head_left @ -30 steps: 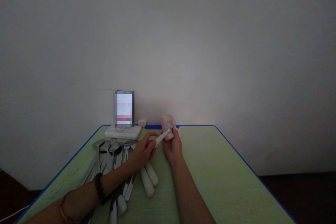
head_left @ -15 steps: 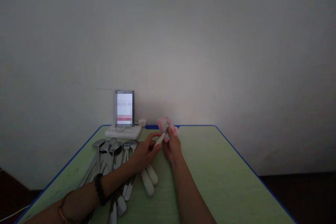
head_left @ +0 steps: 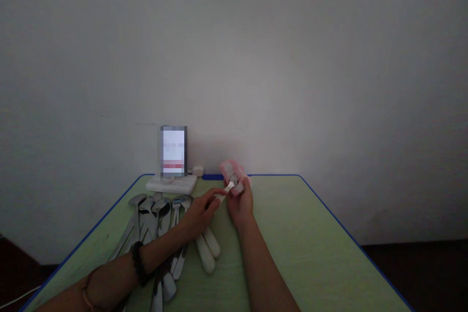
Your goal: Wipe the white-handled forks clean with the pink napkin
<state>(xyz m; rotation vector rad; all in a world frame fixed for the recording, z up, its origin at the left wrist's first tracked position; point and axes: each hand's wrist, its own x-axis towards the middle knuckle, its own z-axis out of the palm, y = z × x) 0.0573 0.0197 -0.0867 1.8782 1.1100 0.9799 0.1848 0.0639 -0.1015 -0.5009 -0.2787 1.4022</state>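
The left hand (head_left: 202, 210), crossing over from the left side of the worktop (head_left: 292, 234), pinches a pale-handled fork (head_left: 229, 188), thumb and fingers clamped together on the handle. The utensil slants up and away to the right, its metal head against a pink-and-white cloth (head_left: 230, 169); the head is small and dim, so fork is the likeliest reading of its tines. The right hand (head_left: 241, 204) grips the cloth, its thumb on the near side and its other fingers mostly hidden behind. Fork and cloth are held up near the middle of the worktop's far edge.

Below and beside the left forearm, metal spoons (head_left: 161, 207) and other cutlery lie in a loose pile along the left half of the worktop, bowls toward the far edge. Two cream handles (head_left: 206, 256) stick out of the pile on its right. By the far left corner, a lit screen (head_left: 173, 151) stands upright on a white base (head_left: 171, 184), with a small white block (head_left: 198, 171) just to its right. A dark beaded bracelet (head_left: 139, 263) circles the left wrist
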